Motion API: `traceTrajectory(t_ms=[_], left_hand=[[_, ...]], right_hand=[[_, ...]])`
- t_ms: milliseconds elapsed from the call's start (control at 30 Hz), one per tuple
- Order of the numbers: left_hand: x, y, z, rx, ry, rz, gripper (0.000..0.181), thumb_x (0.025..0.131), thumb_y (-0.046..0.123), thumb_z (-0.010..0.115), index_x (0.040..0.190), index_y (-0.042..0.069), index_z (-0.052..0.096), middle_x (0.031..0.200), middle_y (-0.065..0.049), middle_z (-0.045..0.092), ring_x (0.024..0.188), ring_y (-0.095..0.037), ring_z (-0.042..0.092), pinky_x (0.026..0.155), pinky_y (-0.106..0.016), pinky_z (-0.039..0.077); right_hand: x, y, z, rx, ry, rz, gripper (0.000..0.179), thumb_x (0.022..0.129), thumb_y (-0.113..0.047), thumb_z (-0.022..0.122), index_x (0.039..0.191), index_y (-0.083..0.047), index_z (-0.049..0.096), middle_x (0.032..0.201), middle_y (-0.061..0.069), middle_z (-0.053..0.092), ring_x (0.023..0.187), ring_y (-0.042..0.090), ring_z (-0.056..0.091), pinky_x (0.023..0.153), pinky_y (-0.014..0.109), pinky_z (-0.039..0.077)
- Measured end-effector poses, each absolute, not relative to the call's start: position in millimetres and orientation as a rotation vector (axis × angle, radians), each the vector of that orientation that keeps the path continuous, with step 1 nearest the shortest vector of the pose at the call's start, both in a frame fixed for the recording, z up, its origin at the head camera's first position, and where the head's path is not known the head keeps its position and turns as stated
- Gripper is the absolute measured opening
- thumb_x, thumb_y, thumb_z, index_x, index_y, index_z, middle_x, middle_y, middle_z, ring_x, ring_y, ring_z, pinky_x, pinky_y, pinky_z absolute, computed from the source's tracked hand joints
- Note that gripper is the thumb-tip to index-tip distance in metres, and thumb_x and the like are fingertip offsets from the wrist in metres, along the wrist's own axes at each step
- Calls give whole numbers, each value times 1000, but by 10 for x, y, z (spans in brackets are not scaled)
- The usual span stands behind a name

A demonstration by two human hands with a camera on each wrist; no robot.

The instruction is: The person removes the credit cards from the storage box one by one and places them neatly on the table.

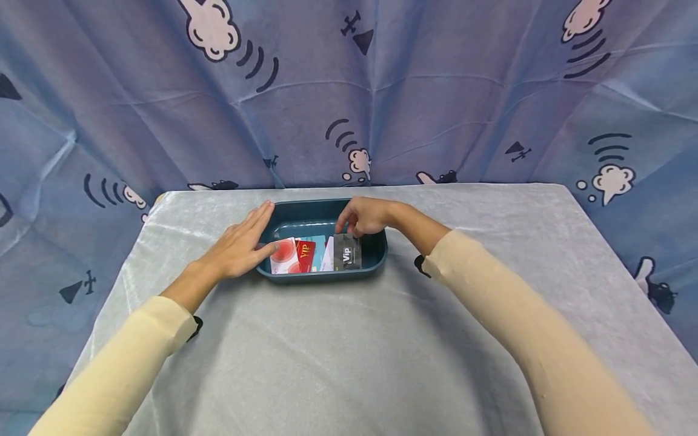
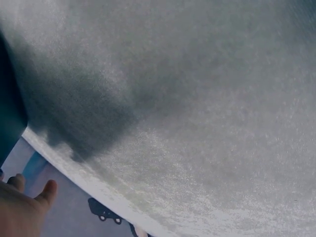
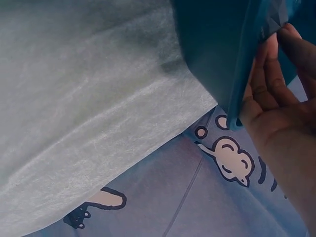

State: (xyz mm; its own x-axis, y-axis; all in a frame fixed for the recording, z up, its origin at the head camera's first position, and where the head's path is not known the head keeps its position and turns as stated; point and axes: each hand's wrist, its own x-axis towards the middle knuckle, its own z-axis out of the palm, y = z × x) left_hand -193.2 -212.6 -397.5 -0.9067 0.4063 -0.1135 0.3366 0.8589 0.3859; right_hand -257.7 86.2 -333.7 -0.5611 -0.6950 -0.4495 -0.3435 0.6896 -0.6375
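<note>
A dark teal oblong bin (image 1: 316,278) holds several cards standing in a row along its near side. From left to right come a white card with red circles (image 1: 282,257), a red VIP card (image 1: 306,254), a light blue card (image 1: 318,245), a whitish card (image 1: 328,257) and a black Vip card (image 1: 347,253). My left hand (image 1: 234,248) rests on the bin's left end with fingers extended, its thumb over the rim by the red-circled card. Reaching in over the right end, my right hand (image 1: 368,216) pinches the black card's top edge between thumb and fingers.
The bin stands toward the back of a table with a pale grey velvety cloth (image 1: 338,357). Close behind the table hangs a blue-purple curtain (image 1: 305,109) with cartoon clouds and planes. Dark straps (image 1: 196,328) show at both sleeve cuffs.
</note>
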Motion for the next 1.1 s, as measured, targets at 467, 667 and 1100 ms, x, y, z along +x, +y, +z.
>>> traceTrajectory(t_ms=[467, 667, 1100], left_hand=[[-1911, -2137, -3953, 626, 2899, 457, 82, 101, 48, 46, 161, 12, 4, 168, -6, 0, 152, -36, 9, 113, -66, 18], [-1882, -2180, -3928, 657, 2898, 465, 80, 102, 49, 44, 160, 8, 9, 167, -11, 4, 152, -33, 13, 113, -64, 22], [-1881, -2171, -3950, 665, 2912, 435, 80, 102, 51, 43, 160, 6, 10, 167, -12, 6, 151, -33, 14, 110, -64, 27]], right_hand=[[-2539, 871, -3319, -828, 2237, -632, 40, 86, 19, 53, 116, 1, 71, 94, 15, 63, 87, 23, 56, 67, 22, 45], [-2512, 908, -3268, -835, 2220, -593, 42, 88, 19, 52, 121, -1, 68, 99, 15, 62, 91, 23, 55, 73, 25, 47], [-2565, 1088, -3102, -826, 2321, -595, 51, 87, 17, 52, 135, -2, 57, 104, 18, 62, 95, 27, 56, 79, 32, 47]])
